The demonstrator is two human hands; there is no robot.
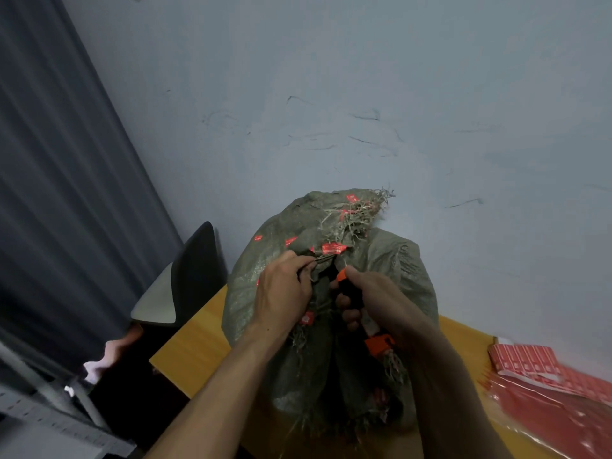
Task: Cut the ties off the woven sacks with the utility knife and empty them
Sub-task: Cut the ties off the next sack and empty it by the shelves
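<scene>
Wooden table [195,342], centre frame: my left hand [281,289] pinches tie [322,259] on woven sack [397,270], right hand [381,299] grips utility knife [353,294]; nothing emptied.

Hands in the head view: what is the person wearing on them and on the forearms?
Nothing: left hand and right hand are ungloved, no rings or watch visible; left forearm and right forearm show no sleeves within frame.
</scene>
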